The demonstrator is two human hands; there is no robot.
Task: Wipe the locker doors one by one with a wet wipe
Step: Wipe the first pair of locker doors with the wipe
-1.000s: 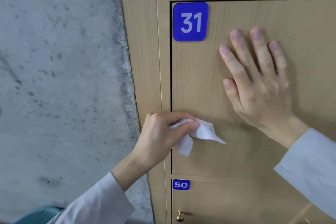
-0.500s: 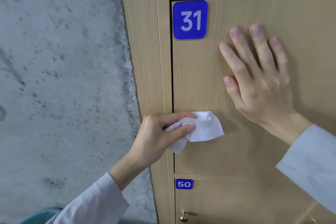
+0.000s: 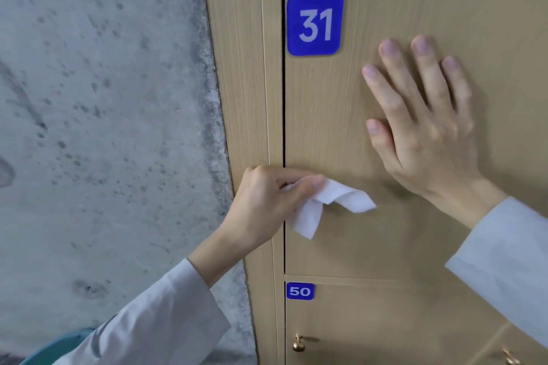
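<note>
A mottled grey concrete wall (image 3: 103,127) fills the left, with a blue rim (image 3: 56,348) at the bottom edge. Beside it stands the pale wood locker frame (image 3: 246,83). The left hand (image 3: 267,204), in a white sleeve (image 3: 154,326), pinches a crumpled white wet wipe (image 3: 326,207) at the left edge of the locker door (image 3: 341,127) bearing a blue "31" plate (image 3: 315,24), the wipe's loose ends hanging against the lower panel. Further right, the right hand (image 3: 427,133) presses flat on that door, fingers straight and spread. Below sits a door marked "50" (image 3: 300,291) with a brass knob (image 3: 298,344).
</note>
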